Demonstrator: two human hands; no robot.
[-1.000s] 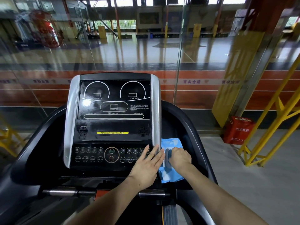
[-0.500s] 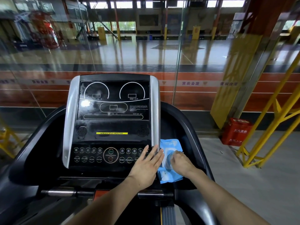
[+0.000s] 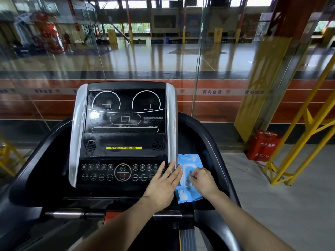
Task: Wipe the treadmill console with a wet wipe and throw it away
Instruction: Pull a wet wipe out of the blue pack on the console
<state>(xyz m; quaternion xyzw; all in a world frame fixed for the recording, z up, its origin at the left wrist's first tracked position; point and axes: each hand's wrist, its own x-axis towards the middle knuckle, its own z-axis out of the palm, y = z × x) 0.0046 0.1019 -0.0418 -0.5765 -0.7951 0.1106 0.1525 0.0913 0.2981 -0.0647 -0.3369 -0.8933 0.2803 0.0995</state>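
A big glass wall [image 3: 145,57] stands far ahead of the hands. Through it shows a wide shiny hall floor [image 3: 181,57] with yellow posts [image 3: 217,36] at the back. A white strip with writing [image 3: 212,91] runs across the glass. Off to the right of the hands, a red box [image 3: 262,145] with white writing sits on the grey floor [image 3: 272,205]. Next to it stands a yellow metal frame [image 3: 297,147]. Behind the box, a tall yellow padded post [image 3: 261,87] leans up. Another bit of yellow frame [image 3: 9,156] shows far to the left.
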